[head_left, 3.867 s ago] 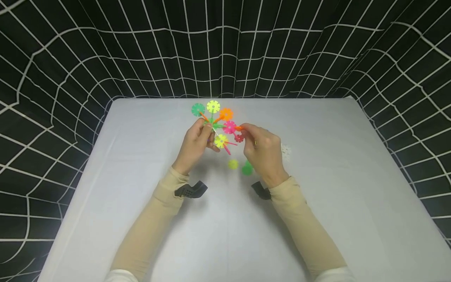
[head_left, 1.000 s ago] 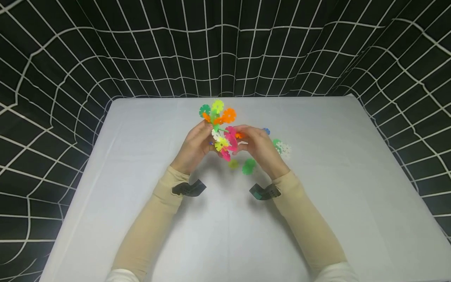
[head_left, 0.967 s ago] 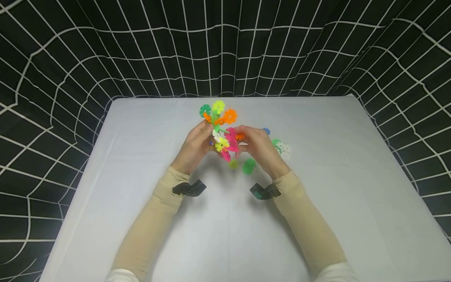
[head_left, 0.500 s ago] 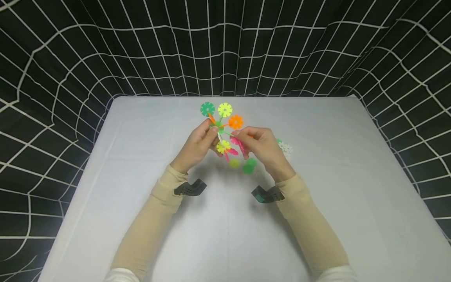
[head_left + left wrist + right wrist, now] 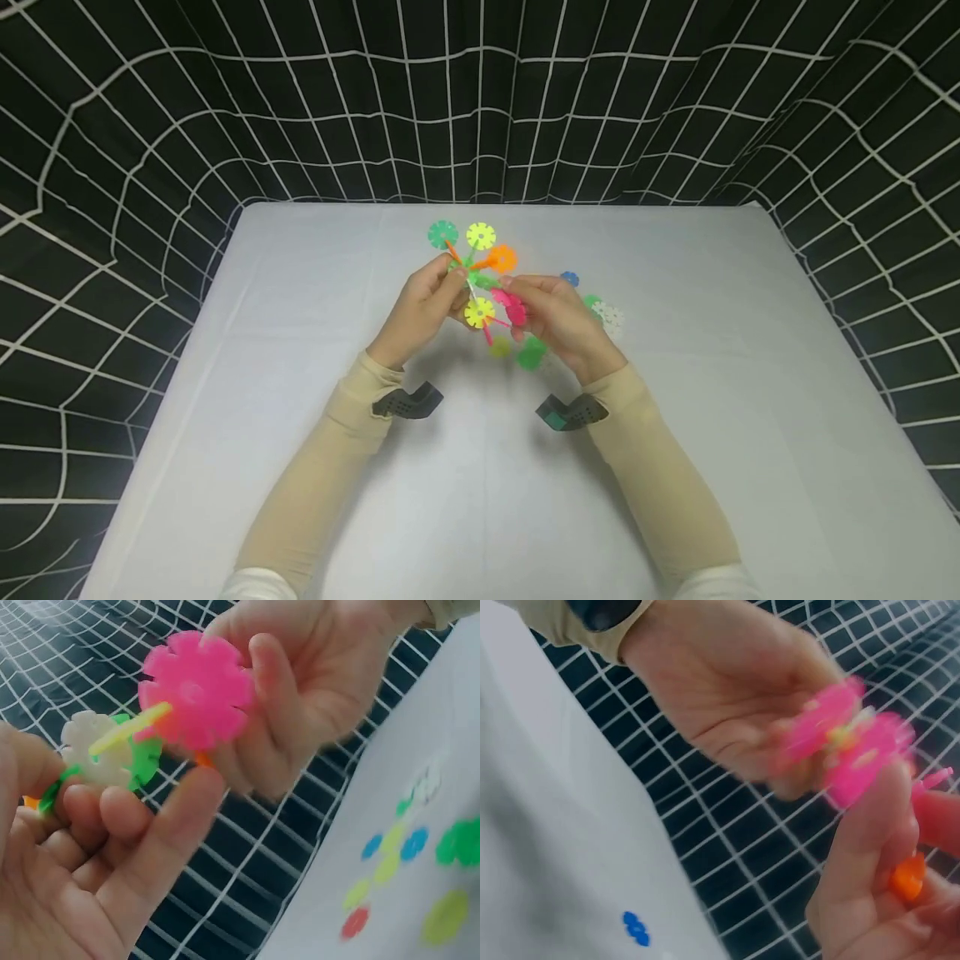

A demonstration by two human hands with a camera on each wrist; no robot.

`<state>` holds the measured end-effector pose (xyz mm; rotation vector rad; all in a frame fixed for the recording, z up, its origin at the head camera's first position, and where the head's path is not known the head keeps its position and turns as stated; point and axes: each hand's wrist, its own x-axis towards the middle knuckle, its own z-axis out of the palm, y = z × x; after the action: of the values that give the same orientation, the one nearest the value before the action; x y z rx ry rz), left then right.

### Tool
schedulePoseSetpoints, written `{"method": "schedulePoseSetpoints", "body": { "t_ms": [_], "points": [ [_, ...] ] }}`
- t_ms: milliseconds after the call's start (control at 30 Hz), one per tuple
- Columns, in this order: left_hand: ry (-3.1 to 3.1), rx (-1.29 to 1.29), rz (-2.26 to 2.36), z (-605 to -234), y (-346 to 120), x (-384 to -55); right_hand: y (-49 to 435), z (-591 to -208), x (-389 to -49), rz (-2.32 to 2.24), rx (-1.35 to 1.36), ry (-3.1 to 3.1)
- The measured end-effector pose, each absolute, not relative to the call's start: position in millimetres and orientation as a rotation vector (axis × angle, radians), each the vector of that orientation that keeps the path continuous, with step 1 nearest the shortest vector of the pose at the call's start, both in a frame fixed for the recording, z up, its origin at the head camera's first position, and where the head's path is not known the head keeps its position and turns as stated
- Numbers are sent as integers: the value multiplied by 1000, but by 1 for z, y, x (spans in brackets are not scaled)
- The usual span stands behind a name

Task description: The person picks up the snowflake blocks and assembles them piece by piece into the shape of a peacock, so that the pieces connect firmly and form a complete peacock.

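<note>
Both hands hold up one branching assembly of notched plastic discs above the table. My left hand [image 5: 423, 307] pinches its green middle between thumb and fingers. From there branch a teal disc [image 5: 442, 234], a yellow-green disc [image 5: 481, 236], an orange disc [image 5: 502, 258] and a lower yellow disc [image 5: 479, 313]. My right hand [image 5: 567, 321] pinches the pink-disc branch [image 5: 515, 312] on the right side. In the left wrist view a pink disc [image 5: 196, 690] and a white disc [image 5: 96, 748] show between the hands. An orange piece [image 5: 909, 877] sits among the right fingers in the right wrist view.
Loose discs lie on the white table [image 5: 300, 333]: a blue disc [image 5: 570, 278], white discs [image 5: 609, 314], green discs [image 5: 532, 353] and a yellow disc [image 5: 500, 347]. The left wrist view also shows a red disc [image 5: 355, 922]. A black curtain with white grid [image 5: 480, 100] stands behind.
The assembly has turned and shifted slightly right in the left hand. Earlier the right hand pinched an orange piece beside the pink disc; now its grip is on the pink branch.
</note>
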<state>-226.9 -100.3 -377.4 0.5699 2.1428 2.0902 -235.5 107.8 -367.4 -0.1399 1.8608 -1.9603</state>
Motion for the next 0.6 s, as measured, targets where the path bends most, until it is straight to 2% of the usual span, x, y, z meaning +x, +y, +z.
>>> {"method": "schedulePoseSetpoints", "body": {
  "t_ms": [267,600],
  "points": [
    [2059,503,2186,-374,-94,-226,110,-376,-239,-2034,-198,1714],
    [2562,514,1983,-374,-93,-221,112,-367,-236,-1973,-160,1920]
  ]
}}
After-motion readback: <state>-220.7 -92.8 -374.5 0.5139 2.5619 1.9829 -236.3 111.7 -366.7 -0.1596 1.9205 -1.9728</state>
